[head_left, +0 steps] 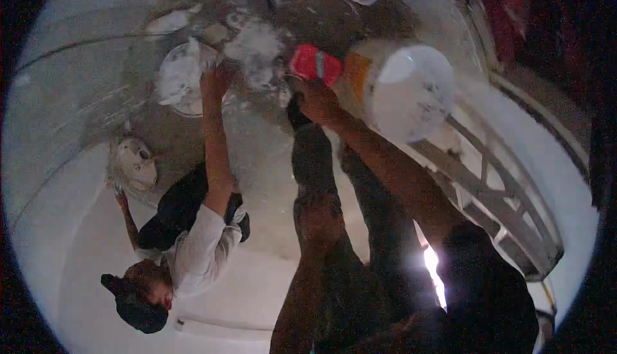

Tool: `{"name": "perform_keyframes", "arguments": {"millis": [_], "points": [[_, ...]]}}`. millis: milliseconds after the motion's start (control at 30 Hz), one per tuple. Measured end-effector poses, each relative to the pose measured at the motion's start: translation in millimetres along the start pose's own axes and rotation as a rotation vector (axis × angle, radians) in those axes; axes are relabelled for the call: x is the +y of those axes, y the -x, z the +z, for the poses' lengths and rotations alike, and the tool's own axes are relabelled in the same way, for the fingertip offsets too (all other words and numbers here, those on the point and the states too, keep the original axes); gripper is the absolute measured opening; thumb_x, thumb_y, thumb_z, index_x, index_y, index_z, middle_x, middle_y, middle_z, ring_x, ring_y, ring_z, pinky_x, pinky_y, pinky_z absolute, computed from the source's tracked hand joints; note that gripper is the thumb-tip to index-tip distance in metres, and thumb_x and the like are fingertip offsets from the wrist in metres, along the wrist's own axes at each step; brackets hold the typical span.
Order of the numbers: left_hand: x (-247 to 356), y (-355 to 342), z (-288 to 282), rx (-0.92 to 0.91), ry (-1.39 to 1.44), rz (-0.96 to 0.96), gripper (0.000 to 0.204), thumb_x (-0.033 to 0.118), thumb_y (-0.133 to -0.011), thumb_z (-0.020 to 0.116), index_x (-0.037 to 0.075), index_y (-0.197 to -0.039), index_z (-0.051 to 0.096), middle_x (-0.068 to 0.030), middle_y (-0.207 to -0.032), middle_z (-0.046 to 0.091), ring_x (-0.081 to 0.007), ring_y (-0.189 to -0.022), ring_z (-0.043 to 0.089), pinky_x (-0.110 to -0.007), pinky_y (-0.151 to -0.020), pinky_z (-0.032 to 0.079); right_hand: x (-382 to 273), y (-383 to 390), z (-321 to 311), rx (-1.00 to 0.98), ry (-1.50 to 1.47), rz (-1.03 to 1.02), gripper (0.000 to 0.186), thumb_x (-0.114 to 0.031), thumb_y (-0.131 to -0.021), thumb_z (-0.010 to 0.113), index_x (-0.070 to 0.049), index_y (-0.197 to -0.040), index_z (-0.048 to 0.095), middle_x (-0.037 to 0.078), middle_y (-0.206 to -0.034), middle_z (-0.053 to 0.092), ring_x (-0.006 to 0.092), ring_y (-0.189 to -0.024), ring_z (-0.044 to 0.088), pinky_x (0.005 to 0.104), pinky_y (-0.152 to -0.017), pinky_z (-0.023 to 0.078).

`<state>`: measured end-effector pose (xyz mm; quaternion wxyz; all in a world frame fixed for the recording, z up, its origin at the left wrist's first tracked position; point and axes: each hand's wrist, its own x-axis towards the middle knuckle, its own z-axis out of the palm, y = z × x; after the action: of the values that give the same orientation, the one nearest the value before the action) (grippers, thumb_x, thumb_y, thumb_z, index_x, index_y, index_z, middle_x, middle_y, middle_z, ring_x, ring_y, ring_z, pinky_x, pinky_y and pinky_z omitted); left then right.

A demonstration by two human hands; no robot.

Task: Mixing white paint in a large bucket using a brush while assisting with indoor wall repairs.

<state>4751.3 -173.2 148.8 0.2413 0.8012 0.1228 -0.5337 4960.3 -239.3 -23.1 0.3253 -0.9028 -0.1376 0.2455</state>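
Note:
My right hand [318, 101] reaches forward low over the floor, its fingers closed at the near edge of a red, box-like object [328, 66] with a grey-green band. What exactly this object is cannot be made out. Just to its right stands a white bucket [414, 87] with an orange patch on its side; whether its top is open or lidded is unclear. My left hand [321, 219] lies over my left knee, holding nothing that shows; its fingers are dim.
At left a crouching co-worker [205, 238] in a white top and dark cap has one hand in a white-filled round container [177, 78]. A whitish moulded piece [136, 163] lies nearby. White powdery material [254, 52] covers the floor ahead. A slatted pale frame [488, 180] stands at right.

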Motion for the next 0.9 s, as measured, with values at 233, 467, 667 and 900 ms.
{"name": "perform_keyframes", "arguments": {"millis": [233, 467, 667, 900], "points": [[1.6, -11.6, 40.2, -0.205, -0.075, 0.023, 0.047, 0.029, -0.077, 0.054, 0.004, -0.116, 0.052, -0.0173, -0.119, 0.050, -0.0356, -0.113, 0.045, -0.048, -0.096, 0.036, 27.2, 13.6, -50.1, 0.290, -0.167, 0.077, 0.026, -0.016, -0.076, 0.059, -0.002, -0.097, 0.056, 0.018, -0.091, 0.059, 0.0366, -0.087, 0.058, 0.0448, -0.076, 0.046], [15.7, -4.7, -17.4, 0.002, -0.101, 0.214, 0.046, 0.028, -0.074, 0.056, 0.003, -0.113, 0.053, -0.0183, -0.119, 0.050, -0.0367, -0.115, 0.044, -0.049, -0.098, 0.034, 138.7, -68.2, -152.4, 0.378, 0.203, 0.228, 0.047, -0.028, -0.074, 0.064, -0.006, -0.114, 0.053, 0.016, -0.105, 0.058, 0.0368, -0.095, 0.056, 0.0459, -0.085, 0.043], [0.0, -12.6, -55.6, 0.013, -0.016, 0.198, 0.042, 0.023, -0.073, 0.059, 0.004, -0.110, 0.054, -0.0170, -0.113, 0.054, -0.0366, -0.110, 0.048, -0.050, -0.092, 0.039, 150.0, -119.9, -196.9, 0.242, 0.507, 0.456, 0.086, -0.050, -0.061, 0.074, -0.005, -0.126, 0.041, 0.020, -0.118, 0.049, 0.0369, -0.109, 0.047, 0.0523, -0.091, 0.038], [59.1, -29.1, -103.1, 0.153, 0.210, 0.311, 0.021, 0.027, -0.080, 0.054, 0.012, -0.092, 0.060, -0.0114, -0.084, 0.059, -0.0305, -0.079, 0.056, -0.041, -0.071, 0.046, 228.5, -150.4, -210.0, 0.214, 0.964, 0.411, 0.110, -0.059, -0.052, 0.077, -0.003, -0.134, 0.029, 0.021, -0.126, 0.043, 0.0389, -0.116, 0.043, 0.0542, -0.093, 0.037]]}}
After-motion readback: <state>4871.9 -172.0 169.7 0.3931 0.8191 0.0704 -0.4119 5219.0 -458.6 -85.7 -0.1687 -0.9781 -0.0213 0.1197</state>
